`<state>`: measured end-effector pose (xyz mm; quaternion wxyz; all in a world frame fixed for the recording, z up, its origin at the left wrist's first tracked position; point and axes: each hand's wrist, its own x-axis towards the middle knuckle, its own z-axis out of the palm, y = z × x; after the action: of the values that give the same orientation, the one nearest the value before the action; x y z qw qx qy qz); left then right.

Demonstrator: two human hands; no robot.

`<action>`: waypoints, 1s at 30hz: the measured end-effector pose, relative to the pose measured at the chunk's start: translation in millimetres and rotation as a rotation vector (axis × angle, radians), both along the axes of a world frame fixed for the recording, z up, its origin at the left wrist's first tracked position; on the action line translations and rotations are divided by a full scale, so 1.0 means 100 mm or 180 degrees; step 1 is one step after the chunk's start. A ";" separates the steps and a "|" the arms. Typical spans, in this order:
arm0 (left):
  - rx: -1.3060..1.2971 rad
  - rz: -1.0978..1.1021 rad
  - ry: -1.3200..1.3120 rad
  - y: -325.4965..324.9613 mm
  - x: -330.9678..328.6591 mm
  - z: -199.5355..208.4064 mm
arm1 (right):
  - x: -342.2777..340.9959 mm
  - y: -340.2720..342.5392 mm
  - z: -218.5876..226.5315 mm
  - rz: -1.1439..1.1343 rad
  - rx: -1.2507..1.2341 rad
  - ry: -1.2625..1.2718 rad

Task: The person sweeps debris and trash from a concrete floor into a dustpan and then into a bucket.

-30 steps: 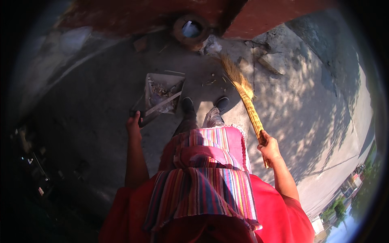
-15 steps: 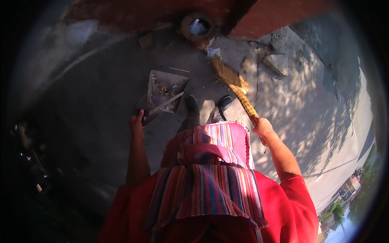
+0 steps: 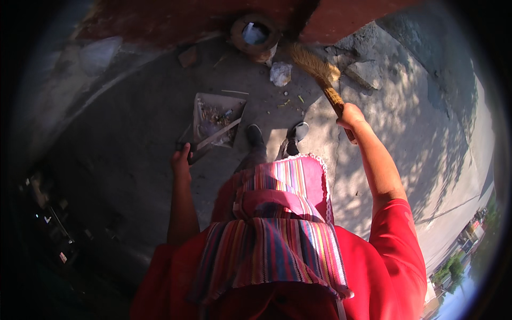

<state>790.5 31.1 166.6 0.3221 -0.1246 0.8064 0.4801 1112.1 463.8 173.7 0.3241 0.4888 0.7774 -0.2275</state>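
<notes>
My left hand (image 3: 181, 159) is closed round the handle of a dustpan (image 3: 238, 106), which rests on the shaded concrete to the left of my feet. Bits of litter (image 3: 214, 118) lie inside the pan. My right hand (image 3: 351, 116) grips a straw broom (image 3: 320, 74) by its bound handle, arm stretched forward. The broom's bristles reach toward the wall, right of a round brown pot (image 3: 234, 35). On the ground between pot and feet is a crumpled white plastic bag (image 3: 280, 73), apart from the bristles. A few small scraps (image 3: 286, 101) lie nearer my feet.
A reddish wall (image 3: 186, 18) runs along the far side. Stone chunks (image 3: 364, 74) sit at the far right, and a brick piece (image 3: 188, 56) lies left of the pot. One thin stick (image 3: 235, 92) lies beyond the dustpan. My shoes (image 3: 301, 130) stand on the concrete.
The broom has moved forward and to the right with my right hand. The white plastic bag now shows fully, nearer me than before. My left hand and the dustpan have stayed nearly in place.
</notes>
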 end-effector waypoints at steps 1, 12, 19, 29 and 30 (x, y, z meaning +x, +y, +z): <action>0.0042 -0.0042 0.0013 0.01 0.01 0.01 | -0.16 0.00 -0.12 0.0137 -0.0114 -0.0248; 0.0260 0.0105 -0.0067 0.03 0.03 0.33 | 0.73 -0.83 0.57 0.0812 -0.0869 -0.0889; 0.0239 0.0219 -0.0097 0.02 0.00 0.37 | 1.05 -0.86 1.28 -0.0197 -0.0641 -0.0017; 0.0265 0.0018 0.0029 0.11 0.01 0.28 | -0.37 -0.01 -0.27 0.0024 -0.0294 -0.0087; 0.0223 0.0030 0.0095 0.10 0.04 0.27 | -0.43 -0.06 -0.32 0.0187 -0.0416 -0.0245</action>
<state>794.3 40.8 194.0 0.3120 -0.1098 0.7932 0.5113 1068.9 458.2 141.7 0.3915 0.4520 0.7618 -0.2491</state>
